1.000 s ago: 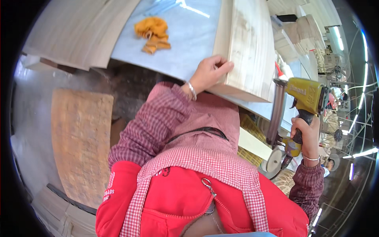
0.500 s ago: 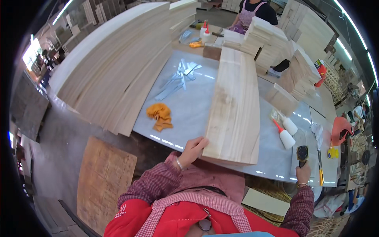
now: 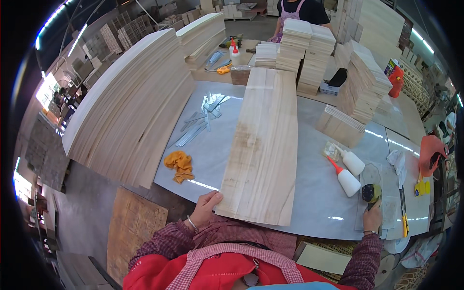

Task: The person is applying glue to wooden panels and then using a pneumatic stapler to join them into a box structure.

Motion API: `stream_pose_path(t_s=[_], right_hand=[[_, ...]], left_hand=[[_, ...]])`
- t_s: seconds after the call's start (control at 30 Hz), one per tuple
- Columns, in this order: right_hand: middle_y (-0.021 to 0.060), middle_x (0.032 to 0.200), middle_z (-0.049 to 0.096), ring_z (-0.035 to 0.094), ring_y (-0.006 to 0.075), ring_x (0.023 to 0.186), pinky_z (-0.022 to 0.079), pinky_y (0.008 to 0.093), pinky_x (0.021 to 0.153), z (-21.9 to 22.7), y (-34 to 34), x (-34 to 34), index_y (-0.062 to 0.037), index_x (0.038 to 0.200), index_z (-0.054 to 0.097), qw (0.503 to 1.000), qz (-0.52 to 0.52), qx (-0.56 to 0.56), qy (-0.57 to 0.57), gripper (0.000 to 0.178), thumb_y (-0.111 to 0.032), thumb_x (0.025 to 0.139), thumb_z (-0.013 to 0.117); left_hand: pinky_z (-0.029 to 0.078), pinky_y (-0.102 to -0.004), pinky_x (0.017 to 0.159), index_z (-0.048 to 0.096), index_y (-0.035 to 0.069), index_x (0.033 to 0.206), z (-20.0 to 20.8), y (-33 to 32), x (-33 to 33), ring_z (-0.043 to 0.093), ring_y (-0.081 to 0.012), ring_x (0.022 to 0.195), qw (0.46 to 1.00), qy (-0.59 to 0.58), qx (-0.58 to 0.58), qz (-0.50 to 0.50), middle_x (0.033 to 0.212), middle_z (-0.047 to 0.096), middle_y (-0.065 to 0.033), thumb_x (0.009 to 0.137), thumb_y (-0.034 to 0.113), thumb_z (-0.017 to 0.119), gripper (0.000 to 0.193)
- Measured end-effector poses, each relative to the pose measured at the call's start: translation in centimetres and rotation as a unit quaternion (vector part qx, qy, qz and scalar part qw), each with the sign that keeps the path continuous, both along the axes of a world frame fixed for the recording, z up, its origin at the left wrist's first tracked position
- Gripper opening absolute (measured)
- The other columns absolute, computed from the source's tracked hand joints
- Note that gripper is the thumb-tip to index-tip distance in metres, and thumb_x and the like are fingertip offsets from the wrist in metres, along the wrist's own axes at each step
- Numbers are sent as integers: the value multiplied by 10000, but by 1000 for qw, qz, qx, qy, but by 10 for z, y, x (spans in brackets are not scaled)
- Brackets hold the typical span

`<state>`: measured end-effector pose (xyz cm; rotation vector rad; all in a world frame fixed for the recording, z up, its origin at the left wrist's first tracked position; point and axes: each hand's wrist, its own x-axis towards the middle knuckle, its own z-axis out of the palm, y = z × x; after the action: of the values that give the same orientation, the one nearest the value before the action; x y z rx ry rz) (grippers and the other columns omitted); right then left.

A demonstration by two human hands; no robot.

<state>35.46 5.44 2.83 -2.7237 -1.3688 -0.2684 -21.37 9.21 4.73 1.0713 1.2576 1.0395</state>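
My left hand [image 3: 205,206] is closed on the near left corner of a long pale wooden board [image 3: 265,159]. The board lies lengthwise on the glossy grey tabletop [image 3: 316,169], its near end by the front edge, with brownish smudges on its face. At the right, my right hand [image 3: 372,218] is wrapped round the handle of a black and yellow-green power tool [image 3: 370,193]; its working end is hidden. Close to that tool are two white squeeze bottles, one with a red nozzle [image 3: 349,182] and one with a white nozzle [image 3: 353,162].
Tall wooden panels [image 3: 128,106] stand on the left. An orange cloth [image 3: 179,166] and metal strips [image 3: 207,116] lie left of the board. Stacked wood pieces [image 3: 362,82] are at the back right, and a yellow-handled cutter [image 3: 404,217] is far right. A person [image 3: 309,12] is behind the table.
My view has shifted, so the table sits differently in the picture. The left hand keeps its hold on the board's corner, and the right hand still grips the power tool.
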Motion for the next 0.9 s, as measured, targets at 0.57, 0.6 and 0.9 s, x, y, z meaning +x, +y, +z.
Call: stream_pose_path(t_s=[0.57,0.6,0.9], right_hand=[[178,1016,627,614,324,910,495,393,756,-5,-4,-10,-47,1297,441,996,23,86,25,598,-230,780,681],[168,1008,633,617,305,906,496,376,752,2,-2,-18,-42,1285,462,989,64,112,77,565,-197,782,667],[120,892,647,565,224,705,469,305,664,32,-5,-242,-18,1148,580,787,342,68,509,387,-16,768,507]], left_hand=[[400,-203,694,614,21,1024,-4,-24,2,472,-94,733,997,-33,36,61,849,573,-6,989,300,477,313],[410,-205,685,611,19,1032,-2,-29,1,488,-101,732,998,-22,25,51,855,580,-19,992,316,465,333],[465,-222,599,604,-13,1027,0,-44,10,586,-135,703,984,-169,-59,22,853,616,-94,1009,399,383,468]])
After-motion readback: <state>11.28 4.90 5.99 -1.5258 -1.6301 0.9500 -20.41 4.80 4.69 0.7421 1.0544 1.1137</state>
